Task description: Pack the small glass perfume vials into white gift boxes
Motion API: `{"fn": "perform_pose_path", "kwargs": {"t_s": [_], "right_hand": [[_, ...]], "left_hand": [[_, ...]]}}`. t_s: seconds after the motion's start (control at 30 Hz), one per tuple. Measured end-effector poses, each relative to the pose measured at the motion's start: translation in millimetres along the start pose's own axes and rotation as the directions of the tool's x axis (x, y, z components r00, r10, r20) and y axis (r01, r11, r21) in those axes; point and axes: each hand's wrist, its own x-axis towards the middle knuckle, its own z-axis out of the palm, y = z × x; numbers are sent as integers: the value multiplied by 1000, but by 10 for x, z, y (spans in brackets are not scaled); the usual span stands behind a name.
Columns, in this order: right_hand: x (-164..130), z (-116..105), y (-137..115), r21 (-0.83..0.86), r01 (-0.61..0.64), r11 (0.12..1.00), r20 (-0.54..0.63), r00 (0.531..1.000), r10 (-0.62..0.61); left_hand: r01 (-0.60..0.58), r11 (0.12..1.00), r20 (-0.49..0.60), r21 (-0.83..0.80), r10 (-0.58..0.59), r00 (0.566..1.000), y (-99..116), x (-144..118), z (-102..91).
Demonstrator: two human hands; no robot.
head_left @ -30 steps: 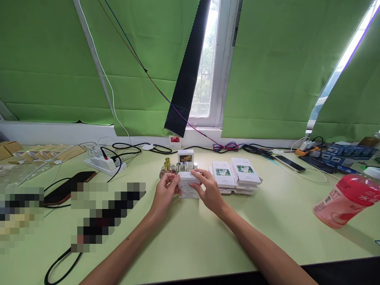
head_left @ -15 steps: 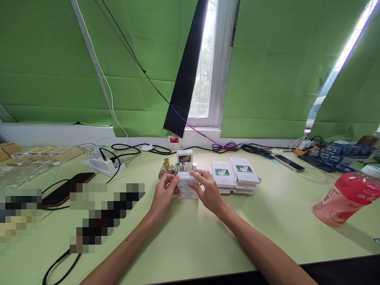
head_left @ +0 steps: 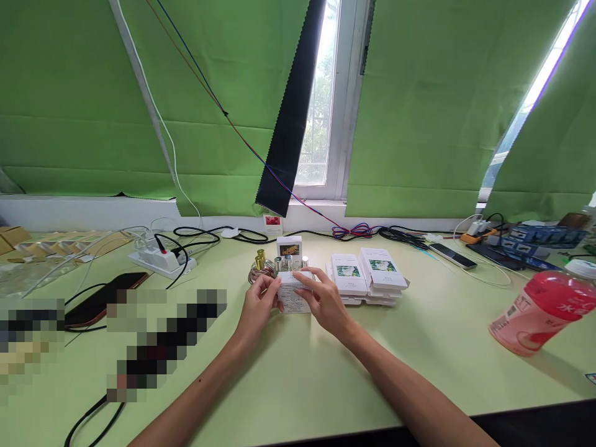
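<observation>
- Head view, hands: the left hand (head_left: 257,305) and the right hand (head_left: 325,302) hold a small white carton (head_left: 294,297) between them at the centre of the green table (head_left: 298,372). The left fingers (head_left: 270,287) curl onto the carton's left edge; the right fingers (head_left: 305,279) lie over its top and right side. Both hands are closed on the carton.
- Head view, carton: it stands upright, printed face toward the camera; whether its base touches the table cannot be told.
- Head view, behind the carton: small bottles with silver caps (head_left: 285,263), a gold-capped bottle (head_left: 259,259) to their left, and a white box with a yellow picture (head_left: 289,247).
- Head view, right of the hands: stacked flat white boxes (head_left: 367,274), just beside the right hand. A pink bottle (head_left: 540,313) lies well apart at the far right.
- Head view, left: a power strip (head_left: 161,261) with cables and a dark phone (head_left: 100,298).
</observation>
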Motion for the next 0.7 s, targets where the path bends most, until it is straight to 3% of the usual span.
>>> {"fn": "perform_pose_path", "kwargs": {"t_s": [0.7], "right_hand": [[-7, 36, -70, 75, -49, 996, -34, 998, 51]], "left_hand": [[8, 999, 20, 41, -9, 1000, -36, 31, 2]]}}
